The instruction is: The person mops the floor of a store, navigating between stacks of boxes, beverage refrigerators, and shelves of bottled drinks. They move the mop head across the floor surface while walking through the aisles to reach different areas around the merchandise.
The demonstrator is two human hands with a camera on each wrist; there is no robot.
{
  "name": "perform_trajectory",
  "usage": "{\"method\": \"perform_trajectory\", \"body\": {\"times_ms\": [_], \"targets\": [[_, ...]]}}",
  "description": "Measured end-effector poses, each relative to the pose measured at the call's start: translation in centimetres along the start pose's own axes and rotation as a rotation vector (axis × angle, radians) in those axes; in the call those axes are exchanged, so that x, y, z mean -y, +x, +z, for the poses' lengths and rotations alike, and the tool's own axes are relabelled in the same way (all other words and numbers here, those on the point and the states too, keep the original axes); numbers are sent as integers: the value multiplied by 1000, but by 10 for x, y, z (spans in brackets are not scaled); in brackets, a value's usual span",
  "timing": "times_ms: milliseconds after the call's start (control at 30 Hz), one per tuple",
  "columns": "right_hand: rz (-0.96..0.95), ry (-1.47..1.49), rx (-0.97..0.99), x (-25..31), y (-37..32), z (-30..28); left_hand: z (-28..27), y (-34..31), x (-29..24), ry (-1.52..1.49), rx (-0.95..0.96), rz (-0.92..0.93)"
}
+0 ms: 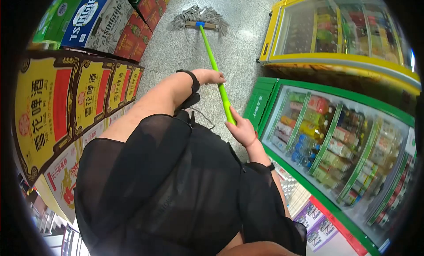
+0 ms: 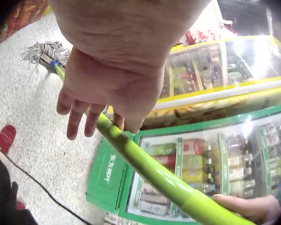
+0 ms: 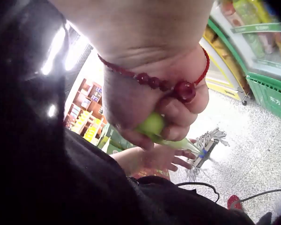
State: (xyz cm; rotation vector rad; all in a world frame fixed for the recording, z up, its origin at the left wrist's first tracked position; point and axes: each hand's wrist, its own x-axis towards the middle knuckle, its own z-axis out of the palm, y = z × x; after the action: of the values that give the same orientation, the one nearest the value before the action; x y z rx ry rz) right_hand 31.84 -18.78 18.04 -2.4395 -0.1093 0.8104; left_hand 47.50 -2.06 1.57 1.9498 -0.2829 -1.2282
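A mop with a bright green handle [image 1: 225, 97] slants away from the body, and its grey string head [image 1: 198, 19] lies spread on the floor ahead. Up the handle's end, my right hand [image 1: 244, 132] grips it; the right wrist view shows the fingers curled round the rounded green tip [image 3: 152, 124]. Farther down the shaft, my left hand [image 1: 213, 76] rests against the handle. Its fingers [image 2: 76, 119] hang fairly straight and spread in the left wrist view, with the thumb on the shaft's other side.
Stacked beer cartons [image 1: 95, 86] line the left side. At right stand a green-framed drinks fridge [image 1: 260, 103] and a yellow-framed one [image 1: 269, 35], both full of bottles. Speckled floor [image 1: 176, 53] runs between them. A dark cable [image 2: 47, 190] hangs by the body, near a red shoe [image 2: 7, 137].
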Motion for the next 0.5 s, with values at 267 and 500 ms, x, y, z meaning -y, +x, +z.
{"method": "perform_trajectory", "body": {"times_ms": [267, 500], "targets": [[-52, -105, 48, 53, 157, -26, -122, 49, 32, 179, -257, -76], [-47, -156, 48, 76, 173, -33, -139, 41, 34, 119, -333, -116]]}}
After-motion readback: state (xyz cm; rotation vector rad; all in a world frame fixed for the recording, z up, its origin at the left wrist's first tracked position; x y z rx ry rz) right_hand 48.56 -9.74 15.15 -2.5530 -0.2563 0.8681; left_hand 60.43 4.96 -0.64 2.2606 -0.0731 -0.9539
